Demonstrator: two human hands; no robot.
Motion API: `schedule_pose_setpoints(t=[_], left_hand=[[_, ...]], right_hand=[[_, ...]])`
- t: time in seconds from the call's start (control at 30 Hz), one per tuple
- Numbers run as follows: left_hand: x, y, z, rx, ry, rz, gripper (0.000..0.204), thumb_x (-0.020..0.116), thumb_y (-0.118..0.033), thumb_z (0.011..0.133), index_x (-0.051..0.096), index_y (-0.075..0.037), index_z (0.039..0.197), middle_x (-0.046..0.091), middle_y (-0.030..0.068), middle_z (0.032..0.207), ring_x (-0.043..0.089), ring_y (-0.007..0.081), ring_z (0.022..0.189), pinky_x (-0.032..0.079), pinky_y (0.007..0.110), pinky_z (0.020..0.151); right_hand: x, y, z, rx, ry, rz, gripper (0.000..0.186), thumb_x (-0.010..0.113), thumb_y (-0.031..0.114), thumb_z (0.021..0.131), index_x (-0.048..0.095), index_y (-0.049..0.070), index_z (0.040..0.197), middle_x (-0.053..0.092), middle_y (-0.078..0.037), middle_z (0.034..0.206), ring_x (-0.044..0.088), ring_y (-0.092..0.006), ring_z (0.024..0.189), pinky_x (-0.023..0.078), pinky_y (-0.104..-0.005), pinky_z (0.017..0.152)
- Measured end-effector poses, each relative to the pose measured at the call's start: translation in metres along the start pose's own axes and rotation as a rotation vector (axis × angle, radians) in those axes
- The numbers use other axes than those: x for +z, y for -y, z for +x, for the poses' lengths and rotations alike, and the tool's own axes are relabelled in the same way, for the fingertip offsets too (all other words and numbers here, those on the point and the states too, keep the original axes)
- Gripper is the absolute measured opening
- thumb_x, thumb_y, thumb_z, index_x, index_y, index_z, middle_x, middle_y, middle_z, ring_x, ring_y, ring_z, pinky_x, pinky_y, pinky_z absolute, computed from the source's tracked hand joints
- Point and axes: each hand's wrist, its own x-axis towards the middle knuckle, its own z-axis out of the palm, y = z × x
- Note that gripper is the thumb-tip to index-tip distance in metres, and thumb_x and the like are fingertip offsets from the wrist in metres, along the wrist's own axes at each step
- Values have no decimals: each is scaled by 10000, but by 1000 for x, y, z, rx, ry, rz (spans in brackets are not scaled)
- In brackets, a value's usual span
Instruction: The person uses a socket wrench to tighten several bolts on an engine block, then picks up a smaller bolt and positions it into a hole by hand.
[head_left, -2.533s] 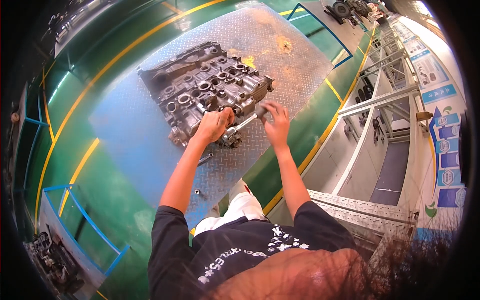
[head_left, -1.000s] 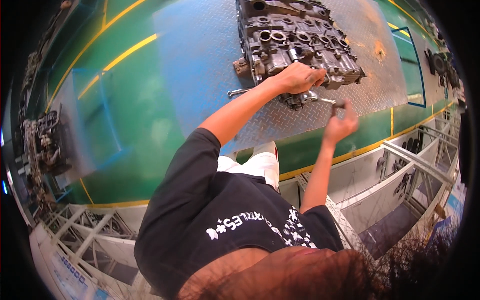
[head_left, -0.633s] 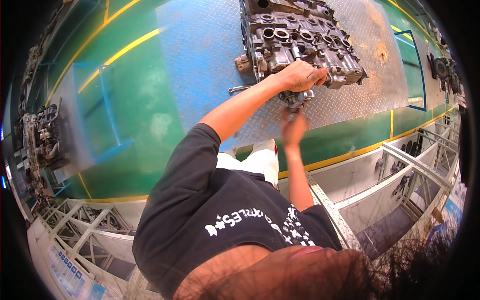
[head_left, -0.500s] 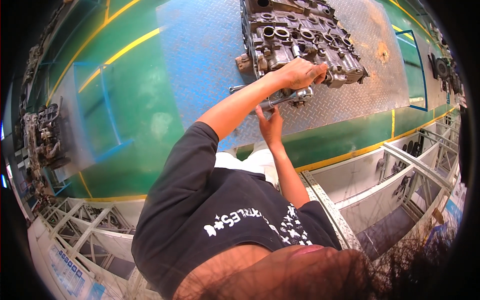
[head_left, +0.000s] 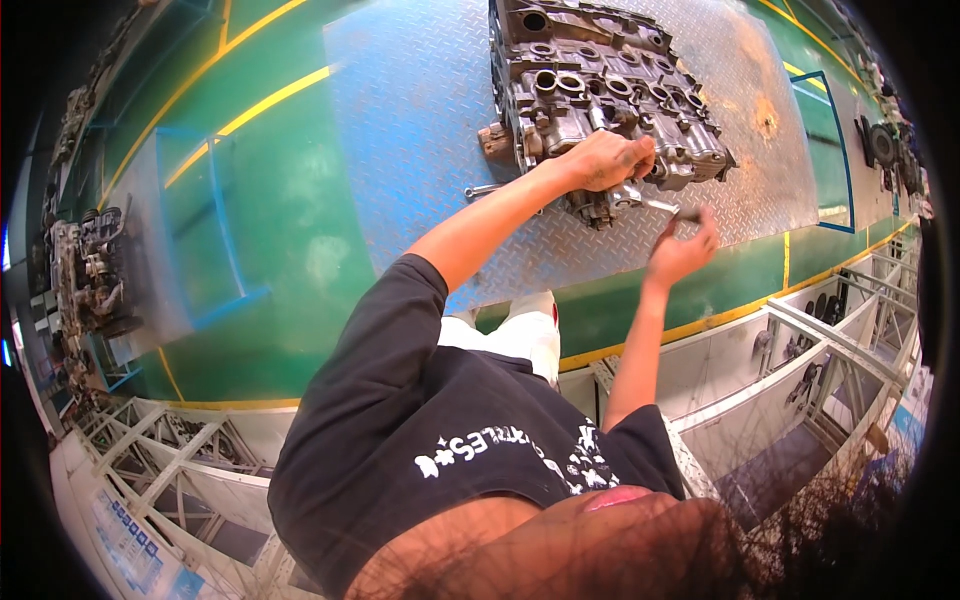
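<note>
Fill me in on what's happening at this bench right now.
A person in a black T-shirt leans over a grey metal engine part lying on a checker-plate surface. The left hand presses on the part's near edge, over the head of a slim metal wrench. The right hand grips the wrench's handle end, out past the part. Another small wrench lies on the plate beside the left forearm.

Steel tread plate (head_left: 420,120) on green floor (head_left: 290,250), grey engine cylinder head (head_left: 600,90) on it, loose wrench (head_left: 482,189) beside it
</note>
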Motion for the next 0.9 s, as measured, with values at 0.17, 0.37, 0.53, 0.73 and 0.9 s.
schedule_pose_setpoints(t=[0.17, 0.37, 0.53, 0.73, 0.9], left_hand=[[5, 2, 2, 72, 39, 129, 840, 71, -674, 1089, 657, -120, 853, 645, 112, 697, 680, 358, 729, 518, 456, 753], [0, 9, 3, 34, 66, 87, 808, 87, -622, 1116, 665, -122, 854, 675, 133, 742, 683, 406, 756, 536, 467, 765], [4, 4, 3, 50, 52, 99, 791, 115, -628, 1115, 665, -123, 856, 667, 149, 728, 676, 420, 759, 529, 487, 754], [3, 5, 3, -8, 44, 20, 865, 79, -713, 1075, 668, -116, 862, 660, 119, 699, 700, 346, 696, 536, 441, 730], [7, 7, 5, 85, 29, 148, 867, 56, -697, 1078, 671, -126, 858, 650, 117, 681, 696, 360, 710, 536, 439, 729]], right_hand=[[22, 83, -135, 229, 591, 448, 380, 886, 223, 849, 715, -3, 1103, 774, -164, 923, 738, -333, 877, 557, -417, 868], [25, 106, -121, 429, 799, 580, 351, 897, 261, 840, 759, -10, 1016, 802, -155, 959, 759, -242, 910, 553, -365, 874], [-6, -29, -24, 189, 209, 130, 409, 897, 185, 776, 759, 52, 1137, 772, -109, 1109, 687, -293, 1045, 516, -423, 951], [-10, 10, 28, -64, -42, 3, 510, 896, 109, 767, 710, 27, 1235, 728, -120, 1254, 641, -313, 1155, 470, -447, 1025], [22, 54, -125, 316, 546, 461, 329, 870, 198, 857, 712, 14, 1080, 776, -135, 933, 699, -268, 762, 548, -390, 734]])
